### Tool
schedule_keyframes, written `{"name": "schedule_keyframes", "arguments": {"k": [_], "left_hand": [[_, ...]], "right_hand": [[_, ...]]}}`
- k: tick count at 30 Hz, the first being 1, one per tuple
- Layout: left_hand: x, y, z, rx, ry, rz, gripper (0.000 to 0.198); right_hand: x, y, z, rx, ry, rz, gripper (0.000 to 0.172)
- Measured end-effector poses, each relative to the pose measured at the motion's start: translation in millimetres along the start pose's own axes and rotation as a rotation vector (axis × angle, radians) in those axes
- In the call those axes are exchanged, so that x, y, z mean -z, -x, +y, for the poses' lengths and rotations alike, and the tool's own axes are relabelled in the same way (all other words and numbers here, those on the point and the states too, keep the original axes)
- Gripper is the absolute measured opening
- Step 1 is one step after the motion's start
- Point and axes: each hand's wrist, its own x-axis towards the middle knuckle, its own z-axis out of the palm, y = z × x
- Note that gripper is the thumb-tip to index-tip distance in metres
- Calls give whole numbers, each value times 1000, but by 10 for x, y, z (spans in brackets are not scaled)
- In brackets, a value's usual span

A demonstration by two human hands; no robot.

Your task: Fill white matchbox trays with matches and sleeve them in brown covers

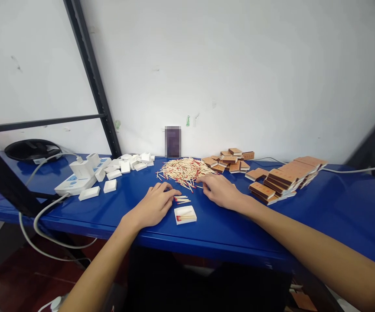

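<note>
A small white matchbox tray [185, 215] lies near the table's front edge, with a few red-tipped matchsticks in it. Just behind it is a short row of loose matchsticks [182, 199]. My left hand [156, 204] rests palm down to the left, fingers loosely bent and apart, index fingertip at the red heads of that row. At the front right of a big heap of matchsticks [184, 170], my right hand [221, 190] has its fingers curled in a pinch. A matchstick end shows by those fingertips; the rest is hidden.
White empty trays [125, 166] lie scattered at back left beside a power strip [76, 182] with chargers and cables. Brown matchboxes [233, 161] are piled right of the heap, and more are stacked [288, 177] farther right. A dark pixelated object [173, 142] leans on the wall.
</note>
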Motion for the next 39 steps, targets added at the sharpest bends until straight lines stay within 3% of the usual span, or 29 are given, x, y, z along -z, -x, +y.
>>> {"name": "schedule_keyframes", "arguments": {"k": [8, 16, 39], "left_hand": [[0, -5, 1, -2, -6, -6, 40], [8, -8, 14, 10, -16, -15, 39], [11, -12, 23, 9, -21, -6, 38]], "right_hand": [[-165, -42, 107, 198, -76, 35, 51], [-233, -118, 154, 327, -153, 70, 51], [-201, -160, 180, 345, -181, 85, 30]]}}
